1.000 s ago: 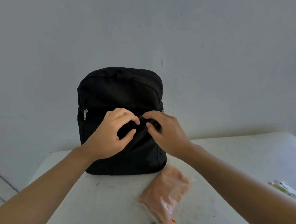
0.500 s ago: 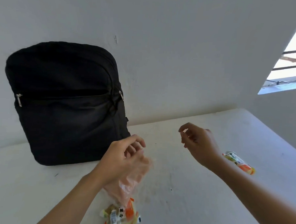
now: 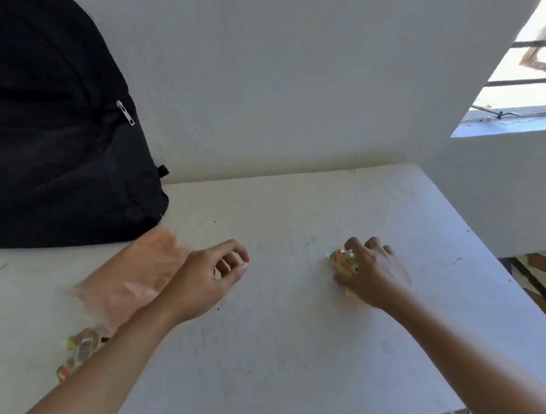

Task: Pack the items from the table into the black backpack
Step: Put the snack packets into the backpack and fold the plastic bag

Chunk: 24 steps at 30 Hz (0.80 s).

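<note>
The black backpack [image 3: 57, 138] stands upright at the far left against the wall, a silver zipper pull [image 3: 125, 113] on its side. My right hand [image 3: 374, 275] lies over a small colourful snack packet [image 3: 341, 261] on the white table [image 3: 273, 349], fingers curled around it. My left hand [image 3: 209, 281] hovers mid-table, fingers loosely curled and holding nothing. Under my left forearm lies a pale orange plastic bag [image 3: 128, 281], and a second colourful packet [image 3: 79, 351] sits near the front left.
A white wall runs behind the table. A barred window [image 3: 525, 80] opens at the upper right. The table's right edge drops off to a patterned floor [image 3: 536, 280].
The view swung right, away from the backpack. My right hand reached right and came down on the colourful packet. My left hand left the backpack pocket, passed the orange bag and now hovers mid-table.
</note>
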Each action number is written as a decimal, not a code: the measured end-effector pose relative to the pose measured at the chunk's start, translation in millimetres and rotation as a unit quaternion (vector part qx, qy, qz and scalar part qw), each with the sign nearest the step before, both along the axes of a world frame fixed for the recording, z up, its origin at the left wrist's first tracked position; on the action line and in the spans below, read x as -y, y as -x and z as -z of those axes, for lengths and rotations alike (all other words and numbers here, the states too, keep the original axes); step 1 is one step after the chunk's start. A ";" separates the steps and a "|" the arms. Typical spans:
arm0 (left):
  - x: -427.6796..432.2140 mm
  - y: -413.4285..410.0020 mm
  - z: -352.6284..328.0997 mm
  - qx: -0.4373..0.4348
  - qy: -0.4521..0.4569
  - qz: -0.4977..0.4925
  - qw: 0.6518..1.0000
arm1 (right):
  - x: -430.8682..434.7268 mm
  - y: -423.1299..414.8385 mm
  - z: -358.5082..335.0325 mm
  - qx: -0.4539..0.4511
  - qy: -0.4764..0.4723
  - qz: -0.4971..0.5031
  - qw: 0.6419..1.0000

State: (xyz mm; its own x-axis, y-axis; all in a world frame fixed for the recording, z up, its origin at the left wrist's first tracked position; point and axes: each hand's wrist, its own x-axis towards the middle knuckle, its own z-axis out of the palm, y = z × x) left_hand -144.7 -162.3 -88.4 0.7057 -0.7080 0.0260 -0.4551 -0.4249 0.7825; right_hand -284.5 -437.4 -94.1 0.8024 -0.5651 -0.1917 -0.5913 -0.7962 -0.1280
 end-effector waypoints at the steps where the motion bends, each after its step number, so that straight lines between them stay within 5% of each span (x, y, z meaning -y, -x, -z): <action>1: 1.7 3.7 2.6 0.000 0.000 -0.012 1.000 | 1.0 0.5 3.0 0.013 -0.012 -0.011 1.000; 10: -47.1 14.2 -12.7 0.040 0.008 -0.114 0.993 | -42.2 -35.3 3.2 0.210 -0.198 -0.116 0.950; 16: -133.7 28.6 -14.6 0.070 -0.074 -0.222 0.970 | -116.6 -70.0 -18.9 0.203 -0.357 -0.237 0.881; 20: -180.8 36.1 7.3 0.053 -0.182 -0.198 0.962 | -165.6 -86.1 -22.9 0.188 -0.337 -0.356 0.851; 24: -197.0 38.8 18.5 0.039 -0.178 -0.189 0.965 | -209.1 -101.9 -21.8 0.175 -0.299 -0.451 0.822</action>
State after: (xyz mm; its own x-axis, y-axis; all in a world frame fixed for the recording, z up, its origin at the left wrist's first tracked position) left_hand -183.5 34.7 -106.9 0.9208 -0.3749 -0.1072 -0.2675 -0.8075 0.5258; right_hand -182.6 -228.3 -72.3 0.9085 0.4023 0.1130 0.3621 -0.6231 -0.6932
